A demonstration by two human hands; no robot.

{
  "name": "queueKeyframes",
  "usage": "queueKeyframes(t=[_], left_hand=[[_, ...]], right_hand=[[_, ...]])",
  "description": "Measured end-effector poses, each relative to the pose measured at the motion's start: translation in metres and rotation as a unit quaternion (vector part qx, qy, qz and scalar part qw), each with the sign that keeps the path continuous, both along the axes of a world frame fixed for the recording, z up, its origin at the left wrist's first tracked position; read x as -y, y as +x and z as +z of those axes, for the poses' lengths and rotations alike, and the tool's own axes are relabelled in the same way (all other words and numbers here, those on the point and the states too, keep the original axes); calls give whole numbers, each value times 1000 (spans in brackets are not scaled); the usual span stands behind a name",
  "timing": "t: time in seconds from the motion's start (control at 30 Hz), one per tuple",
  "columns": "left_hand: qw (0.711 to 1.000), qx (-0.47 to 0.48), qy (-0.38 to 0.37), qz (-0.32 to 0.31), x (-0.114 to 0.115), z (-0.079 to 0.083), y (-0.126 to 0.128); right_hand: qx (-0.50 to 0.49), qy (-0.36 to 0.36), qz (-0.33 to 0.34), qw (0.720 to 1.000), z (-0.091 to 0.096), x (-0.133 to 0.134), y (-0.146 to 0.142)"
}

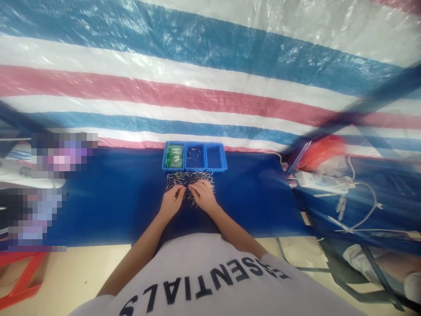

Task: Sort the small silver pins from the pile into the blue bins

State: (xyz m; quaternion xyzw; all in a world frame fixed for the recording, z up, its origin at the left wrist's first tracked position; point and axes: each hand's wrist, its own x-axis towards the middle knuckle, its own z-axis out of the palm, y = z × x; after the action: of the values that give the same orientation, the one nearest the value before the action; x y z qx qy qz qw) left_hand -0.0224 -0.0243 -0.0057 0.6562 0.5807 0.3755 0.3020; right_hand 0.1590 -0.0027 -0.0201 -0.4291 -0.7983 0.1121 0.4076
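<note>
A loose pile of thin metal pins (179,177) lies on the blue table, just below three joined blue bins. My left hand (173,197) rests at the pile's left side, its thumb and forefinger pinched together. My right hand (203,193) is over the right part of the pile, fingers also bent into a pinch. The fingertips of both hands nearly meet; whatever is between them is too small to make out. Green packets with pale pieces (174,156) fill the left bin. A few pins (194,154) are scattered in the middle bin (195,168), and the right bin (216,168) holds very few.
The blue table (108,197) stretches to both sides. A striped plastic sheet (197,101) hangs behind it. At right are a red plastic bag (324,151), a white power strip (322,181) and loose cables (375,199). A red stool (26,278) stands at lower left.
</note>
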Motion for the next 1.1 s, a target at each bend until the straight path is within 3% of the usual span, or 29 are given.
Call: queueKeyframes(t=[0.6, 0.87, 1.1], left_hand=[[999, -32, 2, -23, 1, 4, 0], [999, 6, 17, -33, 2, 2, -2], [998, -16, 50, -40, 3, -5, 0]], right_hand=[[11, 0, 6, 1000, -3, 1, 0], [4, 31, 7, 999, 0, 1, 0], [-25, 24, 2, 999, -1, 3, 1]])
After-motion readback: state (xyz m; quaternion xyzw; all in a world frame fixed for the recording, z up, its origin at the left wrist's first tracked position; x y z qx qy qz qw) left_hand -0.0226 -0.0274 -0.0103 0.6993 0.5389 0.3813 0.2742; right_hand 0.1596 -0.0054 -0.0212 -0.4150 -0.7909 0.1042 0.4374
